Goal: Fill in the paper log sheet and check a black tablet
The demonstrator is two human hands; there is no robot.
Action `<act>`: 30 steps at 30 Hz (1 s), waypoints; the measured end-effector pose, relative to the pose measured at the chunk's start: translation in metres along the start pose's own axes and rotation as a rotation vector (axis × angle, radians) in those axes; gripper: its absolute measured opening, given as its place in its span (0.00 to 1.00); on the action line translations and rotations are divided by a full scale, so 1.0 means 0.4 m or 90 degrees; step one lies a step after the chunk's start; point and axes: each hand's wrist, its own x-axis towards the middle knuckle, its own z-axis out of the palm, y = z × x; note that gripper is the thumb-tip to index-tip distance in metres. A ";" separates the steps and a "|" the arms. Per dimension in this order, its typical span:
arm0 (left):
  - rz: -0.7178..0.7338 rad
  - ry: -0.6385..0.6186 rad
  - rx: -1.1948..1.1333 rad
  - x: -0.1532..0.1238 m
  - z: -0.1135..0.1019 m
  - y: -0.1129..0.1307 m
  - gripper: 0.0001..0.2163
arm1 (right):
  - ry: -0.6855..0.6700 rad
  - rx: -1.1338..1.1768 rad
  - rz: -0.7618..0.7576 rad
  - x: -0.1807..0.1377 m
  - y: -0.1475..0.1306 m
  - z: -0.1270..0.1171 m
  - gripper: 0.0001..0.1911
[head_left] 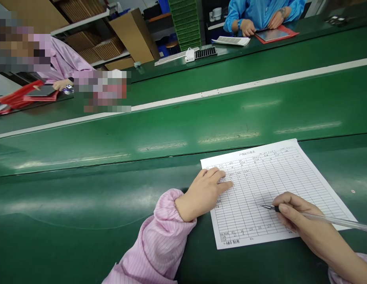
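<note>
A white printed form (286, 177) with a ruled table lies on the green work surface (82, 205) in front of me. My left hand (205, 191), in a pink striped sleeve, rests on the sheet's left edge with its fingers curled loosely and pressed on the paper. My right hand (298, 217) grips a clear ballpoint pen (328, 219). The pen's tip sits just above or on the middle rows of the form.
A green conveyor belt (201, 118) with a white strip runs across behind the sheet. A person in blue (260, 14) sits at the far side with a tablet on a red mat (273, 34). Another person in pink (65, 59) works at the left. Cardboard boxes and green trays stand behind.
</note>
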 end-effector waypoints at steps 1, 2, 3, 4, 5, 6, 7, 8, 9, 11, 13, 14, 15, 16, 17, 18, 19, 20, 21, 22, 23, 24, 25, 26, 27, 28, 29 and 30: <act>-0.001 -0.001 0.000 0.000 0.001 0.000 0.22 | -0.002 0.001 0.000 -0.001 -0.001 0.000 0.28; -0.002 -0.002 -0.002 -0.001 0.001 -0.001 0.22 | -0.004 0.002 0.001 -0.001 -0.001 -0.001 0.28; -0.003 -0.003 -0.003 -0.002 0.002 -0.001 0.22 | -0.006 0.004 0.002 0.000 -0.001 -0.001 0.28; -0.003 -0.003 -0.004 -0.002 0.002 -0.002 0.22 | -0.007 0.008 0.002 0.001 0.000 -0.001 0.28; -0.004 -0.003 -0.005 -0.002 0.003 -0.003 0.22 | -0.008 0.011 0.003 0.001 0.000 -0.001 0.28; -0.003 -0.003 -0.004 -0.002 0.003 -0.003 0.22 | -0.008 0.013 0.005 0.002 0.001 -0.001 0.28; -0.002 -0.002 -0.003 -0.002 0.003 -0.003 0.22 | -0.008 0.014 0.007 0.003 0.001 0.000 0.28; -0.001 0.001 -0.001 -0.002 0.004 -0.003 0.22 | -0.007 0.014 0.008 0.004 0.002 0.000 0.28; 0.000 0.005 0.001 -0.002 0.004 -0.003 0.22 | -0.007 0.013 0.010 0.004 0.002 0.000 0.28; 0.004 0.010 0.005 -0.001 0.004 -0.002 0.22 | -0.005 0.010 0.014 0.004 0.002 0.000 0.28; 0.005 0.011 0.008 -0.001 0.004 -0.001 0.22 | -0.003 0.008 0.017 0.003 0.000 0.001 0.28; 0.005 0.010 0.008 -0.001 0.004 0.000 0.22 | -0.003 0.006 0.019 0.003 -0.001 0.001 0.28; 0.004 0.008 0.008 -0.002 0.004 0.000 0.22 | -0.003 0.005 0.020 0.003 -0.002 0.002 0.29; 0.004 0.007 0.006 -0.003 0.003 0.000 0.22 | -0.003 0.006 0.020 0.003 -0.002 0.002 0.29; 0.003 0.007 0.005 -0.003 0.003 -0.001 0.22 | -0.003 0.010 0.021 0.004 -0.002 0.003 0.29; 0.003 0.006 0.003 -0.004 0.002 -0.001 0.22 | -0.004 0.015 0.022 0.004 -0.001 0.003 0.29; 0.002 0.006 0.001 -0.004 0.002 -0.001 0.22 | -0.004 0.020 0.022 0.005 0.000 0.003 0.29; 0.002 0.005 -0.002 -0.004 0.002 -0.001 0.22 | -0.005 0.024 0.022 0.006 0.002 0.003 0.29; 0.001 0.004 -0.004 -0.004 0.001 -0.001 0.22 | -0.006 0.027 0.021 0.006 0.004 0.002 0.28; 0.000 0.003 -0.005 -0.003 0.001 -0.001 0.22 | -0.008 0.027 0.019 0.007 0.005 0.002 0.28; 0.000 0.003 -0.006 -0.003 0.001 -0.001 0.22 | -0.009 0.028 0.017 0.006 0.006 0.002 0.28; 0.001 0.003 -0.006 -0.002 0.001 -0.001 0.22 | -0.010 0.029 0.016 0.006 0.006 0.001 0.28; 0.002 0.003 -0.006 -0.002 0.001 -0.001 0.22 | -0.011 0.030 0.016 0.005 0.006 0.001 0.28; 0.004 0.004 -0.007 -0.002 0.001 -0.001 0.22 | -0.012 0.031 0.017 0.005 0.005 0.001 0.28; 0.005 0.005 -0.007 -0.002 0.001 -0.001 0.21 | -0.010 0.031 0.019 0.004 0.004 0.001 0.28; 0.005 0.006 -0.007 -0.002 0.001 -0.001 0.21 | -0.008 0.031 0.019 0.004 0.003 0.001 0.28; 0.005 0.007 -0.008 -0.002 0.001 -0.002 0.21 | -0.008 0.031 0.021 0.003 0.002 0.002 0.28; 0.005 0.008 -0.009 -0.003 0.001 -0.002 0.21 | -0.008 0.031 0.021 0.004 0.002 0.002 0.28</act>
